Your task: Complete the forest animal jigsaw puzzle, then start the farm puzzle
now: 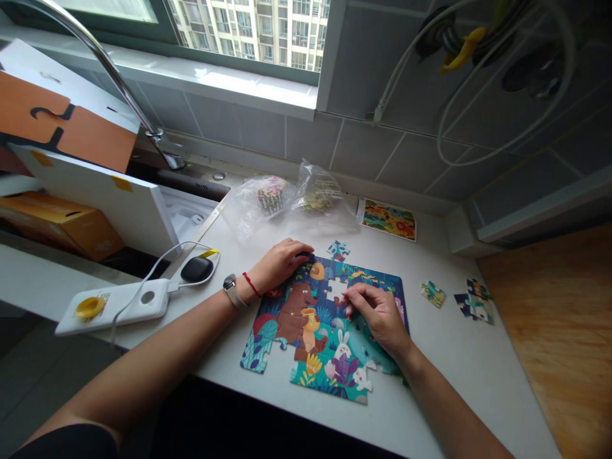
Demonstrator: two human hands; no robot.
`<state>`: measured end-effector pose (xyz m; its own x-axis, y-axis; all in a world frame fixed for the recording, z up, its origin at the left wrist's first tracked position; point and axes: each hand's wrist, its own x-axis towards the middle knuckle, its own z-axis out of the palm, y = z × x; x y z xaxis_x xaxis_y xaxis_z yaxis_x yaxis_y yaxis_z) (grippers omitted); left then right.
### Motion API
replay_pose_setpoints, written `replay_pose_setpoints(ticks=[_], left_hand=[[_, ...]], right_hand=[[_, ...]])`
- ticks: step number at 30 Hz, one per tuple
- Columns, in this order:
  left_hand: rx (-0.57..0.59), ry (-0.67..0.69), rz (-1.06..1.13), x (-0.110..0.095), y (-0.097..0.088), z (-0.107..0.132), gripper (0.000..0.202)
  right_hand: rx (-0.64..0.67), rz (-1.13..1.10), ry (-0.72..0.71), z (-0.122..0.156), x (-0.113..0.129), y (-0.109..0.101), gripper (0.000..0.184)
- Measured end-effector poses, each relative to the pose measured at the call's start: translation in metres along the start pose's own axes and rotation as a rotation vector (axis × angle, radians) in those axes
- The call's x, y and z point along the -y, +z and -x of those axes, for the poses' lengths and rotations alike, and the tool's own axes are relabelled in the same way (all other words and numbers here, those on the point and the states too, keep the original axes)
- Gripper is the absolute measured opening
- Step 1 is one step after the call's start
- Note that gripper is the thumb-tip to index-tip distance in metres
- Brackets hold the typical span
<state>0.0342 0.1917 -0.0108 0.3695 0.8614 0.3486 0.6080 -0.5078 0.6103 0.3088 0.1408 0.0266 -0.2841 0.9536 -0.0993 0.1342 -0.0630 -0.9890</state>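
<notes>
A colourful jigsaw puzzle [310, 331] with a bear and rabbits lies partly joined on the white counter [430, 382]. My left hand [280, 262] rests flat on its upper left corner, fingers stretched out. My right hand [377, 312] lies on the puzzle's right half, fingers curled in a pinch at a white gap near the middle; what they hold is hidden. A loose piece [338, 250] lies just above the puzzle. More loose pieces lie to the right: one [433, 294] and a small cluster [474, 299].
Two clear plastic bags [287, 194] of pieces and a picture card [388, 218] sit by the tiled wall. At left are a white power bank [119, 305] with cable, a black case [196, 269], a sink with faucet [157, 137] and boxes [62, 121]. A wooden board [559, 331] lies right.
</notes>
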Motion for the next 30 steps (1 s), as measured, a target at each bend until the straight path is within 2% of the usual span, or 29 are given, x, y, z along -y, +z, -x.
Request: replay_pose_setpoints(ticks=[8, 21, 26, 30], left_hand=[[0.041, 0.018, -0.057, -0.001, -0.007, -0.001, 0.017], [0.028, 0.007, -0.107, -0.002, -0.01, -0.002, 0.019], [-0.092, -0.095, -0.001, -0.001, -0.015, -0.004, 0.029], [-0.21, -0.246, 0.088, 0.003, -0.02, -0.005, 0.03]], right_hand=[[0.026, 0.0, 0.015, -0.001, 0.0, 0.0, 0.044], [0.031, -0.046, -0.021, -0.001, -0.001, 0.0, 0.04], [0.047, 0.019, -0.081, 0.002, -0.008, 0.001, 0.035], [0.072, 0.21, -0.224, 0.004, -0.013, 0.002, 0.025]])
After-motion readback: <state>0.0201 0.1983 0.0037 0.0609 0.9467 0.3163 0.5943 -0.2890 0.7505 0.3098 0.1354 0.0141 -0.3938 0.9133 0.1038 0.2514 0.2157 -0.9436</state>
